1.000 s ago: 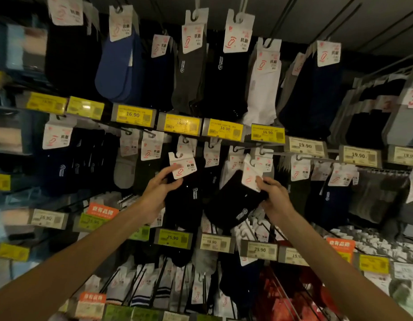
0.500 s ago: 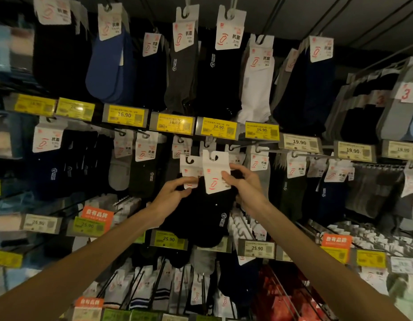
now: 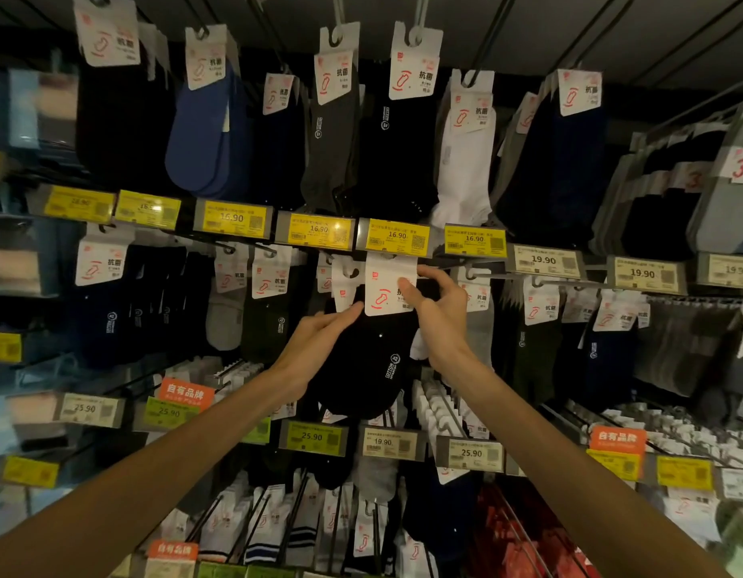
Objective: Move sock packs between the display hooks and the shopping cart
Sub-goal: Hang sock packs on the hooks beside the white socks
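A black sock pack [image 3: 363, 360] with a white header card [image 3: 384, 287] is held up in the middle row, its card top just under a yellow 16.90 price tag [image 3: 396, 239]. My right hand [image 3: 438, 314] pinches the card's right edge between thumb and fingers. My left hand [image 3: 319, 344] lies against the pack's left side with fingers stretched toward the card's lower corner. A second white card [image 3: 344, 281] hangs right behind, on the left. The hook itself is hidden behind the card. The shopping cart's red frame [image 3: 524, 540] shows at bottom right.
Rows of hanging sock packs fill the wall: black, blue [image 3: 211, 135], grey and white [image 3: 465, 160] ones above, more below. Yellow and white price tags line each rail. Bare metal hooks [image 3: 444, 410] stick out toward me at lower right.
My right hand has carried the black pack leftward and upward to the middle-row hook under the 16.90 tag. My left hand has shifted from the neighbouring card to the pack's left side.
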